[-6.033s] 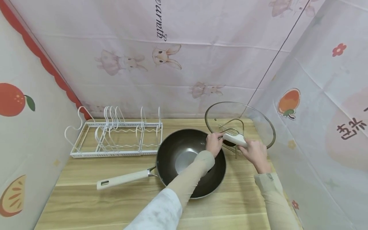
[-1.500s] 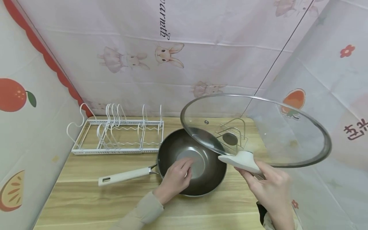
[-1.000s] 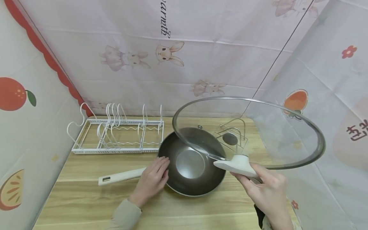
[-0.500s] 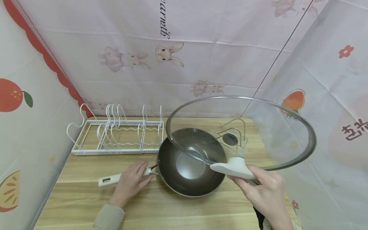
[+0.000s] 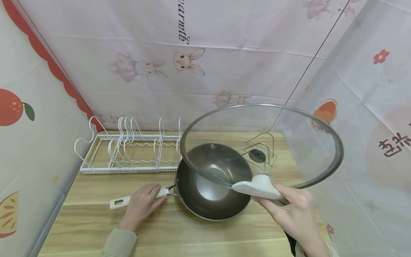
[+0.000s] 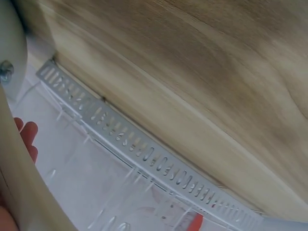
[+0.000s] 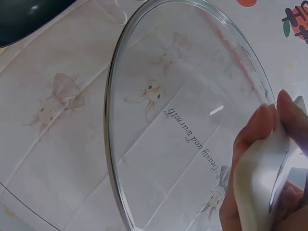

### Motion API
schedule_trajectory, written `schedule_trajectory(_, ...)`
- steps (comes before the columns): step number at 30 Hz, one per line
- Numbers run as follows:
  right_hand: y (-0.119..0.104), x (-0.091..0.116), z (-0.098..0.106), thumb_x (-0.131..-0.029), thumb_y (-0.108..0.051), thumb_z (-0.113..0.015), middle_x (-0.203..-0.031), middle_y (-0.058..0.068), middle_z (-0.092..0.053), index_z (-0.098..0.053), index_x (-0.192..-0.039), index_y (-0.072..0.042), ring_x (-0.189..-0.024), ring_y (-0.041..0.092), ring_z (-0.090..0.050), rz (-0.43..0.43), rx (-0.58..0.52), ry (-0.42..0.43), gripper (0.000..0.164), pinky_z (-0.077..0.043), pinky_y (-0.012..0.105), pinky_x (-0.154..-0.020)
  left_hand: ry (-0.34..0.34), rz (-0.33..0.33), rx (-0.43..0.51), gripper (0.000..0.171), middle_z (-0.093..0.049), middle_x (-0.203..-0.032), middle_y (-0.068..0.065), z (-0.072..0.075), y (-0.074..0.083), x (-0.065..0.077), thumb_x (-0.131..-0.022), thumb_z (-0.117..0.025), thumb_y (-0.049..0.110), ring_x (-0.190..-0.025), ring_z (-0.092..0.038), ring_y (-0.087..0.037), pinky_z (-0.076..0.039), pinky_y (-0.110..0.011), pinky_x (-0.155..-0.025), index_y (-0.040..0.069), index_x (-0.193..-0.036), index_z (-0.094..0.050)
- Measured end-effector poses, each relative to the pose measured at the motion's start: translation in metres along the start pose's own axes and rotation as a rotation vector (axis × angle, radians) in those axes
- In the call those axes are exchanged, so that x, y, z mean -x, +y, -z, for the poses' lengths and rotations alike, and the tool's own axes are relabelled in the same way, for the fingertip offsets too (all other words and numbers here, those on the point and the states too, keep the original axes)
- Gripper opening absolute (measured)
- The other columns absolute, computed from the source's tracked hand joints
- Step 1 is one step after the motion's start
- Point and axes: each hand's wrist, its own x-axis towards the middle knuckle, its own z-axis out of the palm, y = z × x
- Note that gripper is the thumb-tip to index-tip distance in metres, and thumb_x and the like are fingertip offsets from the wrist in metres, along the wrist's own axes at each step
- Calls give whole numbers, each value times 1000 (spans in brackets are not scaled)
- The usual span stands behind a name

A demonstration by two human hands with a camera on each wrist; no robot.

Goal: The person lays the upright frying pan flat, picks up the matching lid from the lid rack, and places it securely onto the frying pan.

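A dark wok (image 5: 205, 196) lies on the wooden table, its cream handle (image 5: 120, 202) pointing left. My left hand (image 5: 141, 203) grips that handle near its middle. In the left wrist view, fingertips (image 6: 29, 134) show beyond the pale handle (image 6: 24, 197). With my right hand (image 5: 295, 207) I hold a large glass lid (image 5: 289, 150) by its white knob (image 5: 260, 187). The lid is tilted and hangs above the wok's right side and the table behind. In the right wrist view, fingers and thumb wrap the knob (image 7: 262, 178), and the glass (image 7: 187, 91) has a metal rim.
A white wire rack (image 5: 128, 170) with upright loops stands at the back left, close to the wok. Behind the lid, a small gold wire stand (image 5: 269, 146) holds a dark round piece (image 5: 257, 155). Printed cloth walls (image 5: 224, 67) enclose the table on three sides.
Six seconds ago both hands were at the lid, by the wire stand. The lid came nearer, then drifted left over the wok. My left hand moved from over the wok to its handle.
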Motion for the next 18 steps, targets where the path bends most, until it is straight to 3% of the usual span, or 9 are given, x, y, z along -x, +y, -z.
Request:
schedule_trajectory(6, 2, -2, 2, -78, -54, -79, -61, -10, -66, -75, -76, -16, -46, -3, -45, -44, -75, -39, 38, -38, 13, -44, -7, -33, -6, 63, -71, -81, -14, -1, -7, 2, -102, -39, 55, -63, -68, -27, -59, -38, -52, 1, -88, -67)
schedule_trajectory(10, 1, -5, 4, -64, -31, -94, -61, -12, -64, -74, -76, -18, -48, -5, -42, -90, -128, -84, 26, -36, 11, -44, -31, -60, -9, 59, -68, -73, -7, 0, -12, 1, -102, -41, 54, -54, -62, -19, -54, -32, -45, 3, -83, -64)
schedule_trajectory(13, 0, -9, 6, -54, -14, -96, -61, -13, -63, -74, -76, -20, -48, -5, -40, -134, -136, -132, 32, -35, 11, -43, -42, -75, -5, 52, -65, -71, -4, 1, -14, 0, -100, -49, 51, -52, -58, -17, -51, -30, -43, 4, -81, -63)
schedule_trajectory(18, -1, -14, 8, -56, -11, -96, -54, -17, -53, -70, -71, -25, -45, -5, -38, -238, -153, -227, 33, -31, 12, -38, -45, -83, -4, 53, -64, -70, -3, 2, -14, 0, -100, -47, 52, -51, -57, -16, -50, -29, -42, 6, -80, -62)
